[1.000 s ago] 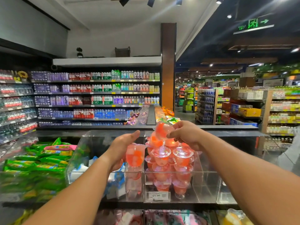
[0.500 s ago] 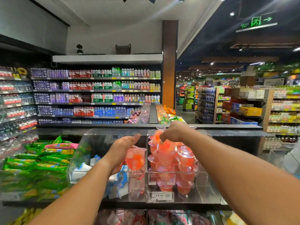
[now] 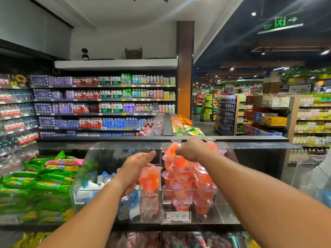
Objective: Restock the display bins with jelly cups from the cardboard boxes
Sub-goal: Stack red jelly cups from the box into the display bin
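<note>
Head camera shows my two bare forearms reaching forward over the clear display bins. Nearest to me, my left hand [image 3: 136, 167] has its fingers curled around one jelly cup [image 3: 150, 179], which is orange-red with pale cubes inside; the thumb points forward above the rim, and the cup stands upright to the right of my palm. Below this cup, the clear bin [image 3: 86, 176] under my left fingers contains white and blue packets [image 3: 100, 183].

To the right of my left fingers is the second bin [image 3: 220, 210], with a price label [image 3: 176, 217] on its front wall that reads 14.90. In it lies a pile of jelly cups [image 3: 182, 178] of the same orange-red colour, some upright, some tilted. My right hand [image 3: 192, 149] rests on the top of this pile, knuckles up, fingers bent down onto a cup; I cannot tell if they really grip it or only touch it.

Far to the left of my left fingers are green snack packets [image 3: 35, 178]. Beyond both hands stand the shelves with bottled drinks [image 3: 107, 104], and high on the right the green exit sign [image 3: 280, 23].
</note>
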Tool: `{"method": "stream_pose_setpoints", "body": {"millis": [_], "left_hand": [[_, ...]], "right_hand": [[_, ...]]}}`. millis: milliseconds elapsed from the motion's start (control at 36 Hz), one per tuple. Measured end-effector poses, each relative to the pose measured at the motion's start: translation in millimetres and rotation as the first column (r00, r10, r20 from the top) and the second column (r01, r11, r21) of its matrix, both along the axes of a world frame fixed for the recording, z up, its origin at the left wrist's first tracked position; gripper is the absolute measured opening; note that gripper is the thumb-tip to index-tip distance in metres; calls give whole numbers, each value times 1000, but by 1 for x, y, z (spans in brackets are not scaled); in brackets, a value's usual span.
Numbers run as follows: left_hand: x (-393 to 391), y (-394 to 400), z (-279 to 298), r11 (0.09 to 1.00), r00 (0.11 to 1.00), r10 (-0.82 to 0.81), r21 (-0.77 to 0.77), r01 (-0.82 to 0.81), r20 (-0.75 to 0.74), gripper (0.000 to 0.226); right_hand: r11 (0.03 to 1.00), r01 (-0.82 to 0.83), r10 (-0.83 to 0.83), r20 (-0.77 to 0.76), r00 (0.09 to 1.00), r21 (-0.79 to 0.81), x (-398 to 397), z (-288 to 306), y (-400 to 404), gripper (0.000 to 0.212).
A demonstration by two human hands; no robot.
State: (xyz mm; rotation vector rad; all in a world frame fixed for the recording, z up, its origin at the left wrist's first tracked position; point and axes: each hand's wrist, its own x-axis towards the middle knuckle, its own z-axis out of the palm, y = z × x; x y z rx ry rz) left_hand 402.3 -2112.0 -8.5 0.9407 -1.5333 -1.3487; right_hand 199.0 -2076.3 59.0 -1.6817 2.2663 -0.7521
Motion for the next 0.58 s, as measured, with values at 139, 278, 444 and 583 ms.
{"method": "stream_pose_setpoints", "body": {"millis": [139,278,444,583], "left_hand": [[-4,-5,-1,1000,1000,21,-17,-21,12,60],[-7,-6,1,1000,1000,0,-26,1,12,57],[-12,-12,1,999,1000,10,-42,-10,2,65],[-19,-13,10,998,998,58,-23,-59,-37,85]], "right_hand": [[1000,-7,7,-7,1000,8,4,0,2,36],[1000,-7,8,-21,1000,24,5,-1,3,46],[999,-8,14,-104,994,53,5,1,7,46],[1000,10,-8,-86,996,23,1,2,9,86]]}}
